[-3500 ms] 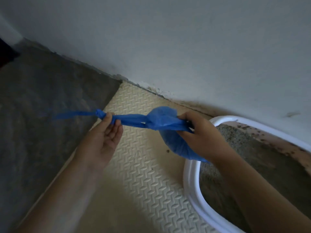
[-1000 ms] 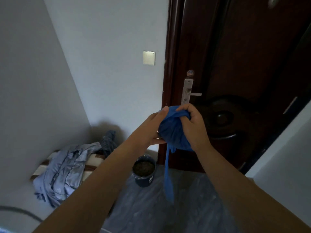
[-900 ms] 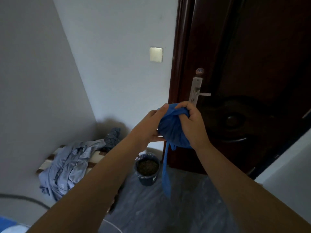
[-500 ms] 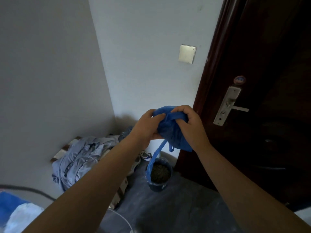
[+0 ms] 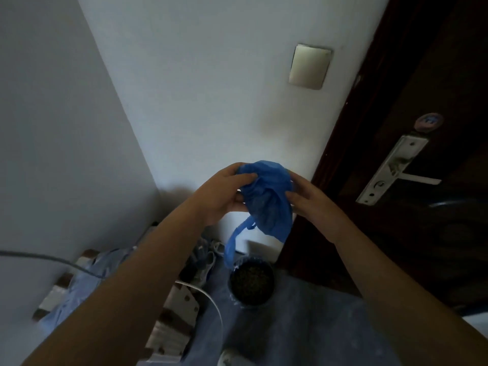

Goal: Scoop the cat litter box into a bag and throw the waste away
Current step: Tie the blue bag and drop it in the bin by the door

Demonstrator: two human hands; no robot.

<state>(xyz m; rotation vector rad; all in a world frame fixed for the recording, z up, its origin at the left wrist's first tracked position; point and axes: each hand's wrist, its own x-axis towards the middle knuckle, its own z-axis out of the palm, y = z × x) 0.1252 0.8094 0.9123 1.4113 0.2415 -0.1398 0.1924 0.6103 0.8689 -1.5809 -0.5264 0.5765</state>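
holding balled-up blue bag (image 5: 269, 202) in the air btwn both grips, above floor (image 5: 303, 328), resting on nothing. left grip (image 5: 221, 196) wrapped on bag's left side, thumb over the top fold, fingers under, prob. to keep the neck bunched so waste can't spill. right grip (image 5: 309, 204) curled round the right side, thumb on front, fingers round the back, looks like taking the weight + tucking loose plastic in. letting one twisted tail (image 5: 232, 247) hang free below, dangling twd the bin. can't tell if knot finished; no seeing contents thru plastic. no litter box in view.

dark bin (image 5: 252, 282) on floor at its far edge, just beside door frame, near the wall, top uncovered, dark stuff inside, below the bag in the view. likely the drop target, hence bag carried over here.

judging scoop + bagging as done, throw-away step in hand, near end of task. next prob. calls for lowering bag to bin mouth & letting go w/ both grips, risking a snagged tail or a miss at the narrow mouth.

also: dark door (image 5: 422, 233) w/ metal handle (image 5: 396, 173) at right, wall plate (image 5: 309, 67), light-blue clothes (image 5: 76, 283) on floor's left side, shoes (image 5: 208, 257) beside bin, white cable (image 5: 211, 303).
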